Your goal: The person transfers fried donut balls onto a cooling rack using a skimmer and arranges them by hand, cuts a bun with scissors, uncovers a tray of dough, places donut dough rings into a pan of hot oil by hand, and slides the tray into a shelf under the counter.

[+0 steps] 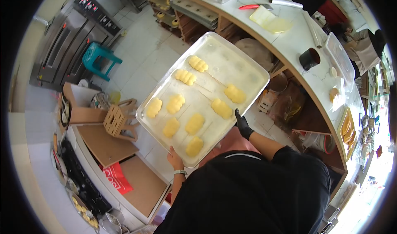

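Observation:
I carry a large metal baking tray (237,66) between both hands, tipped diagonally in the view. Several pale yellow, lobed dough pieces (185,77) lie on it, some with thin sticks extending from them. My left hand (175,158) is bare, with a band on the wrist, and grips the tray's near left edge. On the near right edge is my right hand (243,126) in a black glove, its thumb up along the rim. The fingers beneath the tray are hidden on both sides.
A steel deck oven (68,41) stands at far left, with a teal stool (99,60) before it and a wooden stool (120,120) nearer. Along the right curves a white counter (289,35) bearing a black cup (309,59). Another person (364,48) is at far right.

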{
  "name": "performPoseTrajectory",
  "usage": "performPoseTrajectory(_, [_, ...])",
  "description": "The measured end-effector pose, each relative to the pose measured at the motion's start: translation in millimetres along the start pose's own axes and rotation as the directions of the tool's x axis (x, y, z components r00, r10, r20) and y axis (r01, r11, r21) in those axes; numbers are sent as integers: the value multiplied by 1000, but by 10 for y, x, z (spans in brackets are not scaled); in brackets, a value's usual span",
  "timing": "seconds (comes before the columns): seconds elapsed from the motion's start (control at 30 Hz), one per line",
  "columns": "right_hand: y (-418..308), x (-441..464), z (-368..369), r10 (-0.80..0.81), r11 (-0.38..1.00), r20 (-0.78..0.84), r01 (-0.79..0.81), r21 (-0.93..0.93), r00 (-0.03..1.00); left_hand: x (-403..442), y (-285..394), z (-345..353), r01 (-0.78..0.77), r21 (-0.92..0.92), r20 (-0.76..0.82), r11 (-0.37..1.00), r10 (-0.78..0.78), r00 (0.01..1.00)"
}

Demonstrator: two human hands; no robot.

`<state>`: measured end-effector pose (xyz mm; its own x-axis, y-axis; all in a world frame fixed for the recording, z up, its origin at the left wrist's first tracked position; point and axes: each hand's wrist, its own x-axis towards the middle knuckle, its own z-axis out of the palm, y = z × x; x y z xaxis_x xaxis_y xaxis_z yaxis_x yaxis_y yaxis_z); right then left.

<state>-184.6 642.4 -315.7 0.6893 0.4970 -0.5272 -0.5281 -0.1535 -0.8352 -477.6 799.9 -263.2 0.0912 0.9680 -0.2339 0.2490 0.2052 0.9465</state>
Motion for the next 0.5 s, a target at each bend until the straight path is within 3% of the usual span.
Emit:
performPoseTrajectory(0.07, [-203,74,-91,-12,1000,-23,11,-14,1000,80,39,237,-60,7,37,998,60,998])
performPoseTrajectory(0.17, [-387,242,-370,25,999,-27,-23,42,999,41,232,645,-60,161,67,985,49,997])
performPoseTrajectory(0.27, [-484,549,-512,21,1000,17,-21,-10,1000,80,248,953,-65,109,19,992,64,998])
performPoseTrajectory(0.37, [-736,672,-556,10,996,37,-13,87,999,80,92,1165,54,47,15,997,-55,998])
performPoseTrajectory(0.47, [-649,931,-814,152,988,50,-150,-42,987,36,-42,1378,38,116,-14,993,-37,999])
performPoseTrajectory(0.5, [-636,1017,-853,122,993,82,-120,-21,989,22,-7,1470,30,126,-17,992,-28,999])
